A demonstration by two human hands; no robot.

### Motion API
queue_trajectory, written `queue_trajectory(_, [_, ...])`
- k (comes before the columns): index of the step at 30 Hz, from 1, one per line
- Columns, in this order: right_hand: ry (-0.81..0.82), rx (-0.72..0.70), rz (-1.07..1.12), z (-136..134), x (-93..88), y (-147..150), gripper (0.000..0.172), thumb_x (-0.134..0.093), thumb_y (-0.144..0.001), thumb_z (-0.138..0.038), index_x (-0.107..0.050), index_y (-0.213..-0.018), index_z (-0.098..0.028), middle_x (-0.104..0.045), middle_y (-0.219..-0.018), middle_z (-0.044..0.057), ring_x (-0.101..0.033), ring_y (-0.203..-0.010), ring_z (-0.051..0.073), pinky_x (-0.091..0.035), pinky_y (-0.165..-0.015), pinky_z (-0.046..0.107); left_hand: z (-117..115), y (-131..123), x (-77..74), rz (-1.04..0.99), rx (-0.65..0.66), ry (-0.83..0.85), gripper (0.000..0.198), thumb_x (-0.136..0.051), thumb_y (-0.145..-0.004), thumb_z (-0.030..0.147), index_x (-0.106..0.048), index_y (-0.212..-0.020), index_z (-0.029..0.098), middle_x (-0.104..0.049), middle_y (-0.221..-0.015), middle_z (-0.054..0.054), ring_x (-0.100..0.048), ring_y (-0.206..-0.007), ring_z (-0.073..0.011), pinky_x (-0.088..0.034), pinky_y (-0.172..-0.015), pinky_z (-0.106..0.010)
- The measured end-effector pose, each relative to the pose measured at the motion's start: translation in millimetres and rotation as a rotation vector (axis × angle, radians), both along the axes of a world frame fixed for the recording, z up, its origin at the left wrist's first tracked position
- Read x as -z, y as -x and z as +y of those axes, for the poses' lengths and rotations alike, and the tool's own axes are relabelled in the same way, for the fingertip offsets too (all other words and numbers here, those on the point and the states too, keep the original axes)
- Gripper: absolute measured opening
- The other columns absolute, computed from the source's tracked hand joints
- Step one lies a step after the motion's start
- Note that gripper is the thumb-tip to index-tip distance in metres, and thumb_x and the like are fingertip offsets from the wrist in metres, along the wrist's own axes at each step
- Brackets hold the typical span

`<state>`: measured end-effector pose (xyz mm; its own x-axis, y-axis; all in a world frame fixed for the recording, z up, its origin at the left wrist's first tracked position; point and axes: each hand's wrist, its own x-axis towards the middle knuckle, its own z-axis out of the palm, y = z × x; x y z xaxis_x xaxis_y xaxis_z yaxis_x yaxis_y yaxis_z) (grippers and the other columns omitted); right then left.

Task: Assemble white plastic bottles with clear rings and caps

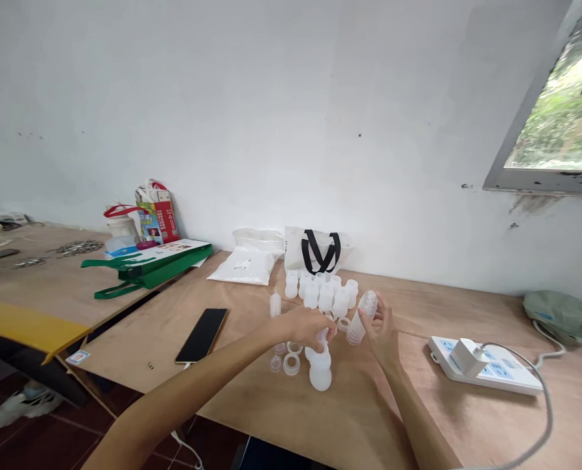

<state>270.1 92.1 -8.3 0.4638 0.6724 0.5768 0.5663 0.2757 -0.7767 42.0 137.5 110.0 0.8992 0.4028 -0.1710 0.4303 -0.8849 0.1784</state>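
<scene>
Showing a plywood table [350, 418] with a power strip [484, 365] and a phone [201, 335] set well apart, translucent bottles [320, 294] grouped between them. A tilted clear bottle [362, 320] is grasped by the right hand [382, 333]; a small plastic piece [323, 337] is pinched by the left hand [305, 328], just above a white bottle [320, 373].
</scene>
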Motion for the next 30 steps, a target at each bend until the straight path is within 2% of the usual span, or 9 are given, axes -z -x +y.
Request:
queue_trajectory(5, [-0.002,-0.001,0.006,0.4,0.2,-0.1,0.07,-0.063,-0.087,-0.064,-0.05,-0.144,-0.024,-0.068,-0.128,0.014,-0.069,-0.084,0.024,-0.057,-0.074,0.04,-3.2,11.0,-1.8,-0.036,-0.044,0.054,0.016,-0.066,-0.086,0.03,-0.069,-0.102,0.029,-0.069,-0.086,0.003,-0.066,-0.088,-0.0198,-0.043,-0.071,-0.026])
queue_trajectory(11, [0.001,0.004,-0.001,-0.7,0.1,0.0,0.072,-0.062,-0.088,-0.063,-0.047,-0.147,-0.024,-0.069,-0.128,0.014,-0.069,-0.084,0.024,-0.057,-0.074,0.039,-7.9,15.0,-3.0,-0.019,-0.049,0.062,0.018,-0.067,-0.086,0.028,-0.069,-0.104,0.029,-0.07,-0.085,0.003,-0.066,-0.093,-0.021,-0.043,-0.071,-0.027])
queue_trajectory(15, [-0.008,0.002,-0.009,-0.4,0.4,-0.2,0.073,-0.063,-0.089,-0.061,-0.045,-0.149,-0.023,-0.068,-0.129,0.015,-0.068,-0.085,0.024,-0.056,-0.075,0.039,-8.7,10.6,0.3,-0.008,0.006,0.004,0.014,-0.065,-0.088,0.024,-0.071,-0.099,0.029,-0.072,-0.09,0.003,-0.067,-0.094,-0.0212,-0.043,-0.071,-0.027])
queue_trajectory(21, [-0.026,0.019,-0.031,1.1,0.7,0.0,0.075,-0.062,-0.088,-0.062,-0.045,-0.148,-0.022,-0.066,-0.132,0.016,-0.067,-0.093,0.026,-0.054,-0.083,0.043,-11.1,4.7,5.4,0.011,0.02,-0.189,0.013,-0.07,-0.081,0.02,-0.07,-0.093,0.025,-0.074,-0.093,-0.002,-0.068,-0.087,-0.0231,-0.044,-0.066,-0.028])
queue_trajectory(26, [-0.042,0.054,-0.031,0.3,-0.8,1.5,0.073,-0.063,-0.088,-0.062,-0.047,-0.147,-0.023,-0.066,-0.132,0.016,-0.065,-0.101,0.029,-0.052,-0.088,0.047,-7.5,4.4,7.6,0.025,-0.004,-0.161,0.015,-0.07,-0.08,0.017,-0.071,-0.092,0.024,-0.074,-0.095,-0.002,-0.069,-0.087,-0.0224,-0.044,-0.067,-0.028])
queue_trajectory(30, [-0.114,0.076,-0.017,-1.3,-1.0,3.1,0.07,-0.065,-0.088,-0.058,-0.046,-0.146,-0.024,-0.064,-0.133,0.015,-0.064,-0.11,0.03,-0.051,-0.094,0.048,-6.5,5.0,4.2,0.044,-0.027,-0.128,0.014,-0.073,-0.081,0.021,-0.072,-0.094,0.025,-0.074,-0.098,-0.002,-0.069,-0.089,-0.0235,-0.046,-0.07,-0.029])
